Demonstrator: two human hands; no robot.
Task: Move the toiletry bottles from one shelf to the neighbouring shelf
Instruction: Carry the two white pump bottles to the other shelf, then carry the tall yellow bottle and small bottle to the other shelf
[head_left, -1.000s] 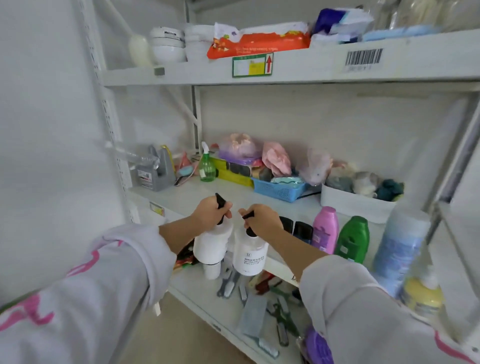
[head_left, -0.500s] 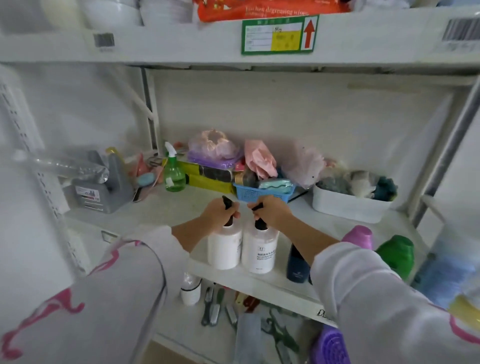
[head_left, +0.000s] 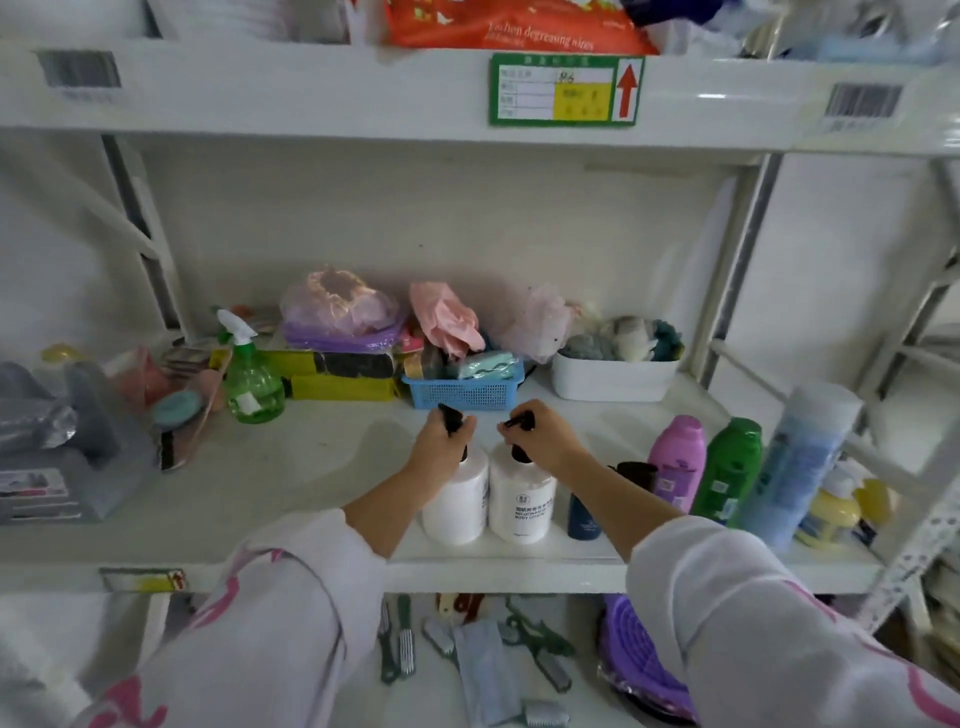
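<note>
Two white pump bottles stand side by side near the front edge of the middle shelf (head_left: 291, 478). My left hand (head_left: 441, 447) grips the black pump of the left white bottle (head_left: 457, 506). My right hand (head_left: 545, 441) grips the black pump of the right white bottle (head_left: 522, 506), which has a printed label. To their right stand a dark blue bottle (head_left: 584, 514), a pink-purple bottle (head_left: 678, 462), a green bottle (head_left: 730, 470) and a tall pale blue bottle (head_left: 802, 457). A yellow pump bottle (head_left: 828, 514) sits at the far right.
At the back of the middle shelf are a green spray bottle (head_left: 254, 384), a blue basket (head_left: 462, 392), a white tub (head_left: 613, 376) and bagged items. A grey object (head_left: 62, 457) fills the left end. The lower shelf holds brushes (head_left: 400, 644) and a purple basket (head_left: 641, 654).
Both hands raised the two white bottles from below the shelf edge up onto the middle shelf, where they now stand. The camera view tilted upward.
</note>
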